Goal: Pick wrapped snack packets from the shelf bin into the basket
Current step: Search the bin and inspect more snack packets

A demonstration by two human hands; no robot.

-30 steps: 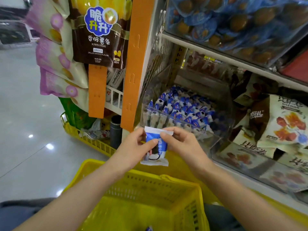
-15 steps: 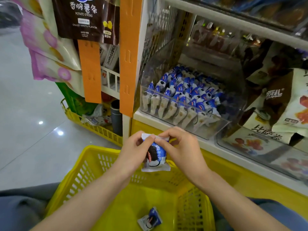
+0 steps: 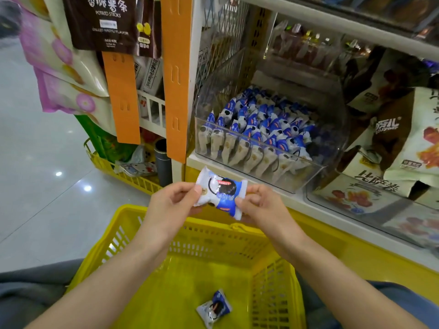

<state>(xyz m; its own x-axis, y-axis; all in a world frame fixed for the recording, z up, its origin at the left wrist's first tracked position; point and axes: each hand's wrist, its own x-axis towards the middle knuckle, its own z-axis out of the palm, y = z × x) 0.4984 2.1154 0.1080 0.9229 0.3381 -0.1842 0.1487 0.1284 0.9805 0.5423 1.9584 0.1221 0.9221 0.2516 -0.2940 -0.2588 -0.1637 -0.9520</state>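
Observation:
A blue and white wrapped snack packet (image 3: 219, 192) lies sideways between both hands, above the far rim of the yellow basket (image 3: 147, 236). My left hand (image 3: 172, 205) pinches its left end and my right hand (image 3: 257, 206) pinches its right end. Another packet of the same kind (image 3: 215, 307) lies on the basket floor. The clear shelf bin (image 3: 306, 176) behind the hands holds several rows of these packets (image 3: 256, 131).
A second clear bin (image 3: 370, 210) to the right holds larger snack bags. Orange hanging strips (image 3: 175, 79) and hanging bags (image 3: 61, 58) fill the left. Another yellow basket (image 3: 123, 172) sits on the grey floor by the shelf's corner.
The packet has turned from upright to lying sideways between my hands. The view has tilted down, so more of the basket and the packet inside it shows.

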